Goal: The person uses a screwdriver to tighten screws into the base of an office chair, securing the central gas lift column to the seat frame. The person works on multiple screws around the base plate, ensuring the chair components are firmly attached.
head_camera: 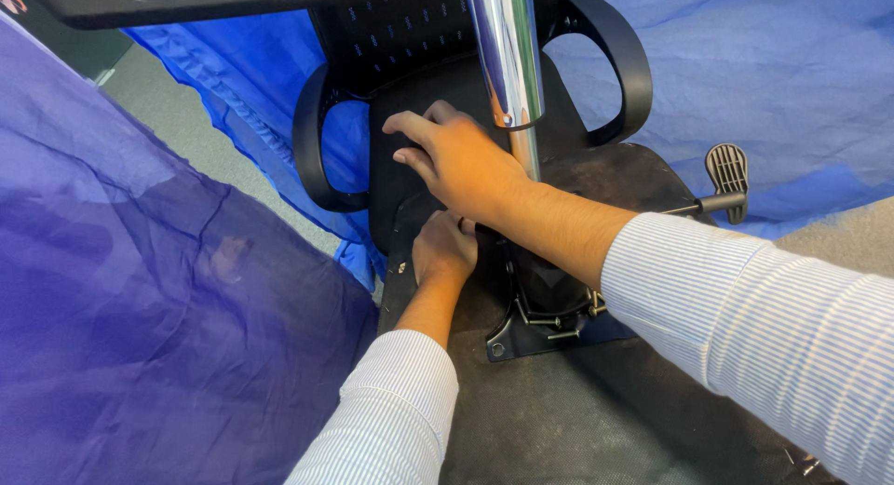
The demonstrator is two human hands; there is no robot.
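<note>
An upturned black office chair lies before me, its seat underside (596, 410) facing up. My right hand (456, 159) rests palm down on the black backrest bracket (391, 182), fingers spread and pointing left. My left hand (443, 248) sits just below it, fingers curled against the bracket's lower edge by the seat; whatever it pinches is hidden. A chrome gas-lift column (507, 57) rises from the metal mechanism plate (540, 322) right behind my right hand. Both sleeves are white with fine blue stripes.
Two black loop armrests (312, 141) (619, 61) flank the perforated backrest (400, 29). A black adjustment lever with a ribbed paddle (727, 173) sticks out right. Blue cloth (140, 289) drapes left and behind. Grey carpet (186, 131) shows at upper left.
</note>
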